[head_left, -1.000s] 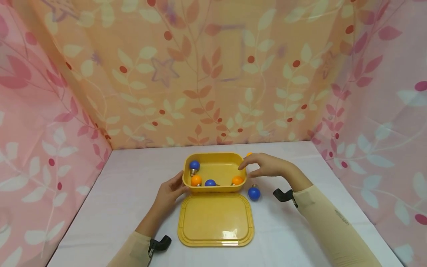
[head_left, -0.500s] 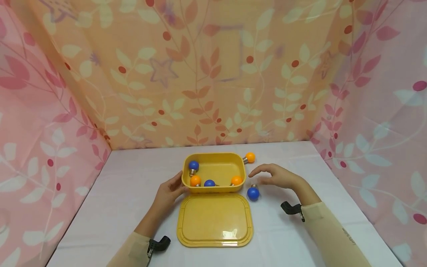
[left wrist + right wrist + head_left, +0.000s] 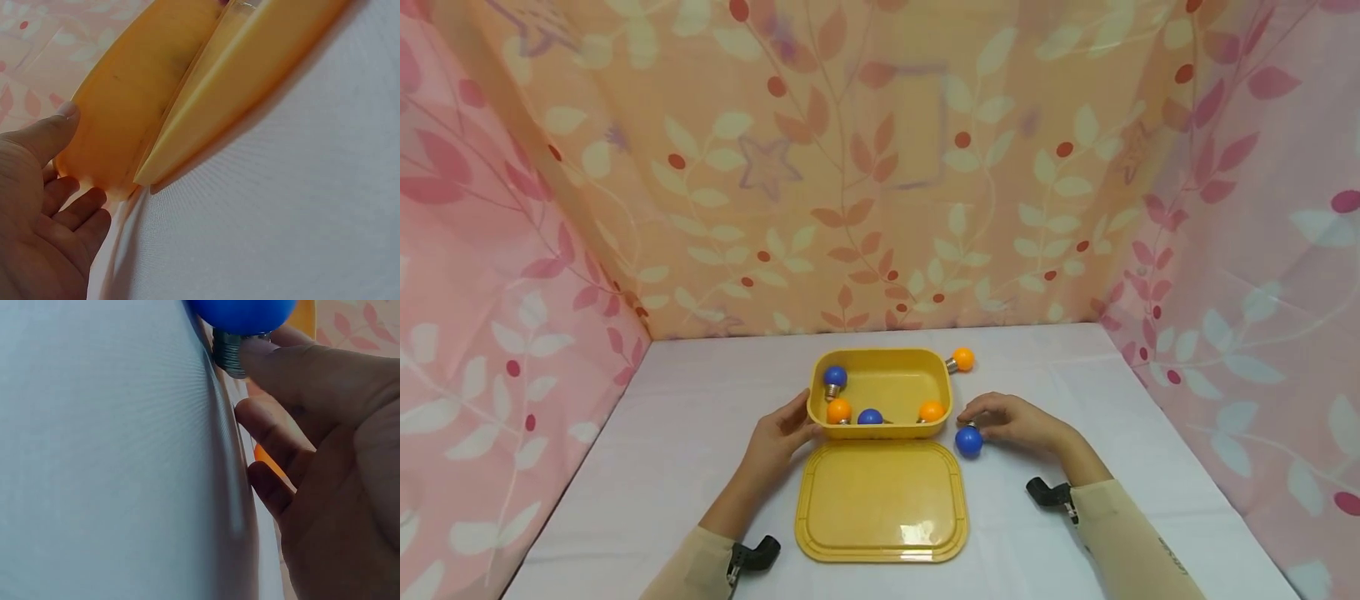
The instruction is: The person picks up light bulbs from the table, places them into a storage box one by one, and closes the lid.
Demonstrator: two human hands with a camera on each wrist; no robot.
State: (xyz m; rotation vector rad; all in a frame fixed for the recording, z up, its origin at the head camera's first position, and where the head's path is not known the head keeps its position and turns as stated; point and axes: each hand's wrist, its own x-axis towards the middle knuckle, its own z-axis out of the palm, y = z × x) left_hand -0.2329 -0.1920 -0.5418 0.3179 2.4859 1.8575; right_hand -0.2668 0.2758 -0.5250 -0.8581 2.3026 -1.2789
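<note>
A yellow plastic box [image 3: 895, 387] stands uncovered on the table. My left hand [image 3: 777, 433] holds its left end; in the left wrist view the thumb lies against the wall and the other fingers curl at the corner. Just right of the box, my right hand [image 3: 1018, 423] pinches the metal screw base of a blue light bulb [image 3: 968, 442]. In the right wrist view, the thumb is on that base and the index finger is partly hidden behind it. Inside the box lie two orange bulbs [image 3: 839, 411] and two blue bulbs [image 3: 835, 377].
A flat yellow lid [image 3: 882, 504] lies in front of the box. Another orange bulb [image 3: 963, 359] rests on the table by the box's far right corner. White cloth covers the table [image 3: 647, 467], and patterned curtains [image 3: 880, 167] hang behind and at both sides.
My right hand has come from over the box's right rim, outward and down toward me, and taken the blue bulb's base between thumb and finger. My left hand stays at the box.
</note>
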